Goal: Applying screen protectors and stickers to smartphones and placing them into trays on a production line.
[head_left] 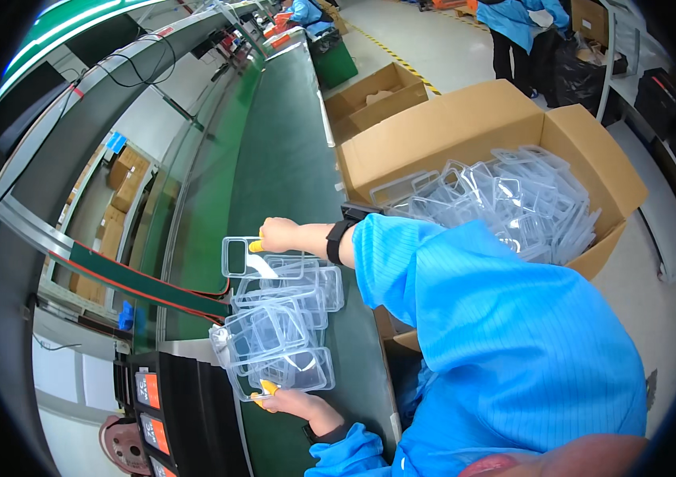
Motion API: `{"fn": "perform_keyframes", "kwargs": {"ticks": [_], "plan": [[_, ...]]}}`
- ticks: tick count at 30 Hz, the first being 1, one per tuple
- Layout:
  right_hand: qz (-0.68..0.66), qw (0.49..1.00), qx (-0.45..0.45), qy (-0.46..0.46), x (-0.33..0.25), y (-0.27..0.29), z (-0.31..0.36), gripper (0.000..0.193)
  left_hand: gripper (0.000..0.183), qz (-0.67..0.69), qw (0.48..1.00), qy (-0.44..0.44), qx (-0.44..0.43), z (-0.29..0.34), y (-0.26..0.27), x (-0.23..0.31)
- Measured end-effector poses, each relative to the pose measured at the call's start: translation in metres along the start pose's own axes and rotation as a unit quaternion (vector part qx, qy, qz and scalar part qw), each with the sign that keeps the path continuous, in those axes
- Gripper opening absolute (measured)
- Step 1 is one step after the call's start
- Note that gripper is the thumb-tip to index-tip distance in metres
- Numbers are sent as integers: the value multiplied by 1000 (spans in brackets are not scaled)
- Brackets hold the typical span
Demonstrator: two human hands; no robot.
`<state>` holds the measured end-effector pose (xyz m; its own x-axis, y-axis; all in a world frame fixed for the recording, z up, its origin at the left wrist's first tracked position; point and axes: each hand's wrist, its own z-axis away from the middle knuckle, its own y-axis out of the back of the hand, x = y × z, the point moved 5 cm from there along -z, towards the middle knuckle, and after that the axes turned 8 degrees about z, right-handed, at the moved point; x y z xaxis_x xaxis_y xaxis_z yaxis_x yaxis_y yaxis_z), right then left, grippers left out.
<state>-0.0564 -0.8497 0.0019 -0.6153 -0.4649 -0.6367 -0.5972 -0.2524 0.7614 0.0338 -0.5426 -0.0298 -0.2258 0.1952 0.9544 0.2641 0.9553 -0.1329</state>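
Observation:
My right hand (276,236), with a yellow finger cot on it, pinches the edge of a clear plastic tray (273,269) with a rectangular recess at the far end of a loose pile. The pile of similar clear trays (278,318) lies overlapped on the green conveyor belt (274,151). At the near end of the pile, my left hand (294,402), also in yellow finger cots, is closed on the rim of another clear tray (241,381). The pile stretches between my two hands. A black band circles my right wrist.
Right of the belt stands an open cardboard box (441,119) heaped with clear trays (505,199). A smaller carton (377,95) sits beyond it. Black bins (195,405) and a green bar (147,282) border the belt's left. People in blue work farther off.

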Motion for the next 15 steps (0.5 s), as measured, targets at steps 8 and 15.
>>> {"fn": "perform_keyframes", "kwargs": {"ticks": [8, 15], "plan": [[110, 990, 92, -12, 19, 6, -19, 27, 29, 29, 999, 29, 33, -11, 21, -18], [128, 984, 106, -68, 91, -6, -16, 21, 38, 166, 973, 157, 25, -27, 49, -44]]}}
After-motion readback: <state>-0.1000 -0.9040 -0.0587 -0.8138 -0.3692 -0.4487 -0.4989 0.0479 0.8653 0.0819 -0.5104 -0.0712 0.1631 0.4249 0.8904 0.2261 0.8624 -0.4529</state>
